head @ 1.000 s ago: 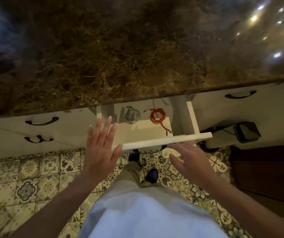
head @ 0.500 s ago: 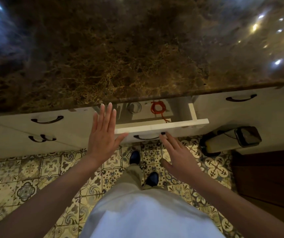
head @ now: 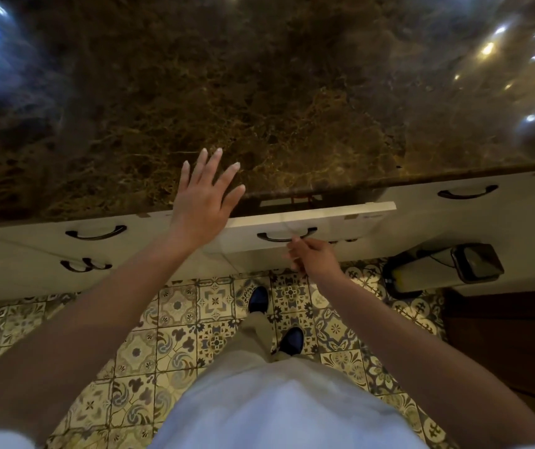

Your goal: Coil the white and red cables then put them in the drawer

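Observation:
The white drawer [head: 350,218] under the counter edge stands only a narrow gap out. Through that gap a sliver of the red cable [head: 300,199] shows; the white cable is hidden. My left hand [head: 203,202] hovers flat with fingers spread over the counter edge, just left of the drawer, holding nothing. My right hand [head: 313,256] is in front of the drawer face, fingertips at the dark handle [head: 287,235], fingers loosely curled with nothing in them.
A dark brown marble counter [head: 259,92] fills the upper view. White closed drawers with dark handles [head: 96,233] sit left and right [head: 467,192]. A small bin with a black lid [head: 476,262] stands on the patterned tile floor [head: 175,345] at the right.
The drawer slid from well open to almost shut, hiding the white cable and most of the red one. My left hand rose over the counter edge; my right hand followed the drawer front.

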The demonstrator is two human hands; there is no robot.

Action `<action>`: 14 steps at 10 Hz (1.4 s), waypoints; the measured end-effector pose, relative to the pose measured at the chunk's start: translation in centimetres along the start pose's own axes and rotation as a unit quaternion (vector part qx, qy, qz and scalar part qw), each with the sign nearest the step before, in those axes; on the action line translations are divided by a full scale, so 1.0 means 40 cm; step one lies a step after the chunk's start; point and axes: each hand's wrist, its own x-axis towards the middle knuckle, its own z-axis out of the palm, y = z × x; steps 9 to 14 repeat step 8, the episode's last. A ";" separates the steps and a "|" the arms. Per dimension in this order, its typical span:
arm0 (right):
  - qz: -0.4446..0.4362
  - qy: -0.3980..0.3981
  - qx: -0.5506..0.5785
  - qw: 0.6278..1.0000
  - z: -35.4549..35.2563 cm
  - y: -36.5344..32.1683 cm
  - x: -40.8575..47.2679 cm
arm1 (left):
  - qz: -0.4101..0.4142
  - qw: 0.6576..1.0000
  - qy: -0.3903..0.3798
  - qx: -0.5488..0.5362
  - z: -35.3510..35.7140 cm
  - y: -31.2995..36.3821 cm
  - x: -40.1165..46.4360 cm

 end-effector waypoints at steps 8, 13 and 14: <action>-0.029 0.020 -0.035 0.999 0.009 -0.068 0.116 | -0.027 0.996 -0.075 0.039 -0.032 -0.033 0.146; -0.029 0.020 -0.035 0.999 0.009 -0.068 0.116 | -0.027 0.996 -0.075 0.039 -0.032 -0.033 0.146; -0.029 0.020 -0.035 0.999 0.009 -0.068 0.116 | -0.027 0.996 -0.075 0.039 -0.032 -0.033 0.146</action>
